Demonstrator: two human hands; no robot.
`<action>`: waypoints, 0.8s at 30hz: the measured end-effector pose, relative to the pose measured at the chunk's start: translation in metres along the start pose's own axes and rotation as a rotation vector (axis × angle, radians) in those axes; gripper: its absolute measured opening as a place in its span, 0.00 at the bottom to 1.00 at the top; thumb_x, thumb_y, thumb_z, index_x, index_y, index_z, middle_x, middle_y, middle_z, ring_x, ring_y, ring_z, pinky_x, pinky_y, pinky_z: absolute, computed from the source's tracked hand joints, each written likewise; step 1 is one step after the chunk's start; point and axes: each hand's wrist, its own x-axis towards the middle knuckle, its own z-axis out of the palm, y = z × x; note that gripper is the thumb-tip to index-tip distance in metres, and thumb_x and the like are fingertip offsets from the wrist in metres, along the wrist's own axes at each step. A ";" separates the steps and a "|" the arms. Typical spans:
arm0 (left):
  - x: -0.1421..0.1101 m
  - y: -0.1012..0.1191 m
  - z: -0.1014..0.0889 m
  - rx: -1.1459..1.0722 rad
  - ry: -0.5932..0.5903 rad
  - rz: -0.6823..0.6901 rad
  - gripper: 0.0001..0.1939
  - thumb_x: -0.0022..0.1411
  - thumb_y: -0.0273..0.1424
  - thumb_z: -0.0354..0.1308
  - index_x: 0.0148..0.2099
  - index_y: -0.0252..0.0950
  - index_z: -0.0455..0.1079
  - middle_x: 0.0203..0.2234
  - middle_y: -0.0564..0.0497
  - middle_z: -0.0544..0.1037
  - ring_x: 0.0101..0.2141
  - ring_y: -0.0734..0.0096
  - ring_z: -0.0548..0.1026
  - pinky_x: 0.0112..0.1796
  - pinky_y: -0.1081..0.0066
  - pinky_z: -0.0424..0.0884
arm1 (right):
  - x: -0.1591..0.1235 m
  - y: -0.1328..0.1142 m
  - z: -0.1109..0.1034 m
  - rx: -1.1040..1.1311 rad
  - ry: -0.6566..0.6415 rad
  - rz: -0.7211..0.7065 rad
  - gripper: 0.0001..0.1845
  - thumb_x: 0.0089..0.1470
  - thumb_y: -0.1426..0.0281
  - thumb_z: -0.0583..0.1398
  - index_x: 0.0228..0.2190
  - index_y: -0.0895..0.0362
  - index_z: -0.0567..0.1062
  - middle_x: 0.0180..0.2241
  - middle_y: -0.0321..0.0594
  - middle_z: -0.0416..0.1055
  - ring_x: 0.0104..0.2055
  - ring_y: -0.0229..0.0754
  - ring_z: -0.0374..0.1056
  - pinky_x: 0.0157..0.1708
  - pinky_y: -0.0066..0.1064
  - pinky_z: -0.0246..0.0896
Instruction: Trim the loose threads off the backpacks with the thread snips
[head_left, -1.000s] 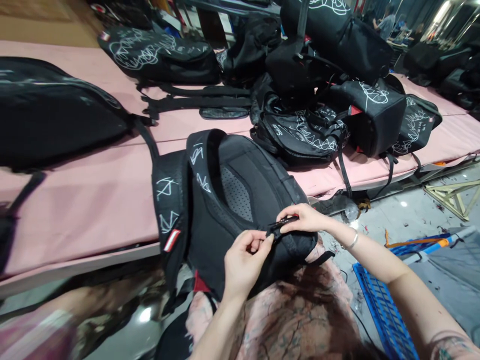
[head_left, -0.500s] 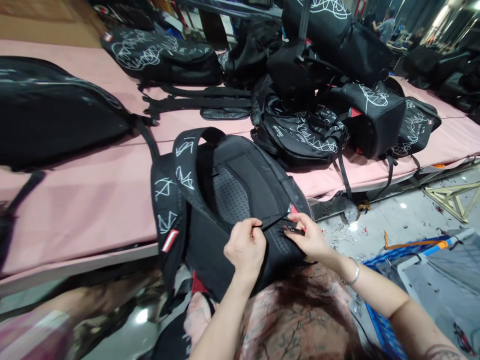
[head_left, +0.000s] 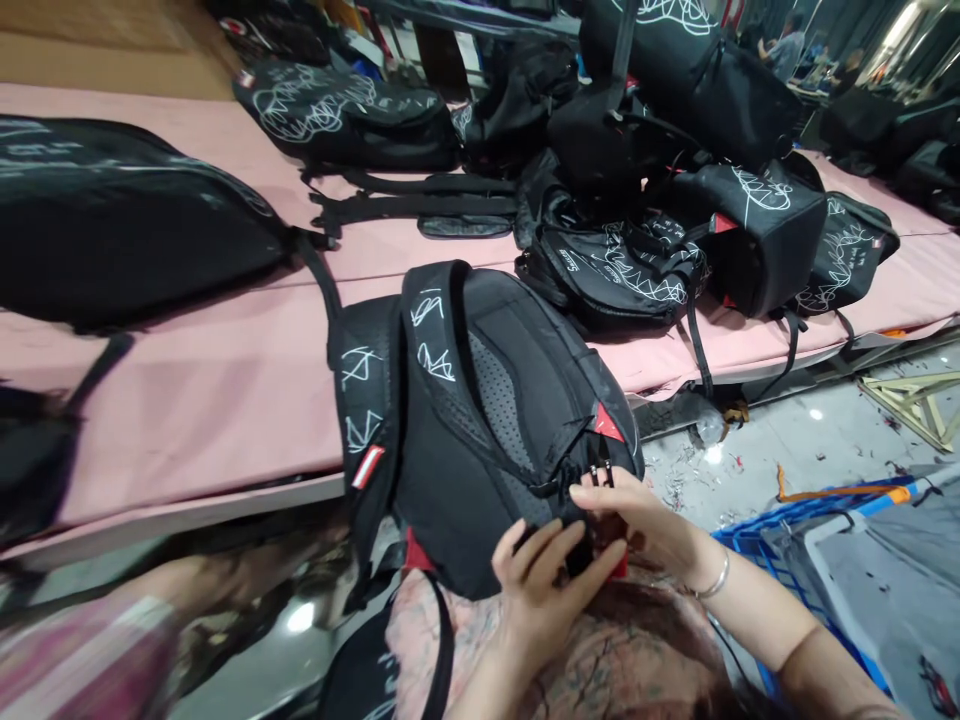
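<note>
A black backpack (head_left: 487,400) with white scribble print leans back-panel up against the pink table's near edge (head_left: 225,400) and over my lap. My left hand (head_left: 544,590) curls round the bag's lower corner, fingers closed on a strap end there. My right hand (head_left: 637,525), bracelet on the wrist, pinches a small black tool (head_left: 600,478) with two thin tips, at the strap buckle near a red triangle tab (head_left: 604,424).
Several more black printed backpacks are heaped at the table's back and right (head_left: 660,200), and a large one lies at the left (head_left: 112,220). A blue plastic crate (head_left: 795,520) and scraps sit on the floor at right. People stand far back right.
Both hands dropped from the shoulder strap's middle toward the bag's lower right corner. The strap, held lifted before, now lies flat on the back panel.
</note>
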 end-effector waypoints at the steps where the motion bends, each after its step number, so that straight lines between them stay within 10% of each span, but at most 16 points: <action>1: 0.005 0.006 -0.005 -0.089 -0.051 0.015 0.17 0.53 0.22 0.57 0.40 0.51 0.74 0.34 0.53 0.77 0.41 0.65 0.71 0.50 0.59 0.58 | 0.003 0.001 0.000 -0.030 0.009 -0.002 0.21 0.44 0.57 0.61 0.17 0.56 0.57 0.16 0.27 0.49 0.18 0.29 0.44 0.17 0.24 0.39; 4: 0.026 0.013 -0.033 -0.434 -0.140 -0.266 0.13 0.60 0.31 0.51 0.45 0.47 0.72 0.36 0.52 0.79 0.40 0.62 0.74 0.46 0.61 0.65 | 0.011 0.008 -0.005 -0.158 0.186 -0.069 0.20 0.40 0.59 0.62 0.15 0.56 0.58 0.15 0.27 0.49 0.19 0.29 0.44 0.18 0.24 0.36; 8: 0.055 0.007 -0.073 -0.688 0.330 -1.061 0.16 0.61 0.43 0.47 0.42 0.41 0.71 0.32 0.50 0.78 0.34 0.62 0.75 0.37 0.64 0.71 | 0.009 0.022 -0.013 -0.223 0.339 -0.125 0.19 0.42 0.60 0.59 0.15 0.56 0.55 0.16 0.27 0.47 0.19 0.30 0.43 0.19 0.24 0.38; 11: 0.068 0.002 -0.080 -1.004 0.492 -1.328 0.13 0.60 0.43 0.51 0.37 0.39 0.67 0.14 0.58 0.66 0.15 0.77 0.64 0.18 0.75 0.64 | -0.003 0.036 -0.015 -0.443 0.248 -0.156 0.16 0.47 0.64 0.57 0.16 0.56 0.58 0.17 0.29 0.51 0.21 0.32 0.47 0.22 0.25 0.42; 14: 0.068 0.000 -0.070 -1.315 0.223 -1.485 0.14 0.53 0.41 0.59 0.35 0.37 0.63 0.12 0.62 0.60 0.12 0.83 0.54 0.15 0.79 0.53 | -0.016 0.048 -0.019 -0.689 0.266 -0.216 0.09 0.46 0.69 0.58 0.19 0.56 0.64 0.19 0.30 0.57 0.24 0.34 0.53 0.24 0.26 0.46; 19: 0.055 0.006 -0.051 -1.301 -0.023 -1.550 0.18 0.45 0.40 0.65 0.28 0.34 0.62 0.15 0.55 0.70 0.15 0.77 0.66 0.19 0.75 0.61 | -0.031 0.042 -0.024 -0.709 0.467 -0.330 0.10 0.52 0.68 0.56 0.39 0.53 0.68 0.27 0.34 0.66 0.28 0.39 0.62 0.29 0.29 0.56; 24: 0.046 0.013 -0.042 -1.087 -0.043 -1.515 0.15 0.48 0.41 0.61 0.28 0.32 0.67 0.16 0.54 0.73 0.12 0.79 0.65 0.17 0.76 0.61 | -0.031 0.015 -0.001 -0.722 0.364 -0.601 0.08 0.53 0.69 0.56 0.38 0.54 0.70 0.34 0.39 0.69 0.35 0.41 0.65 0.34 0.31 0.58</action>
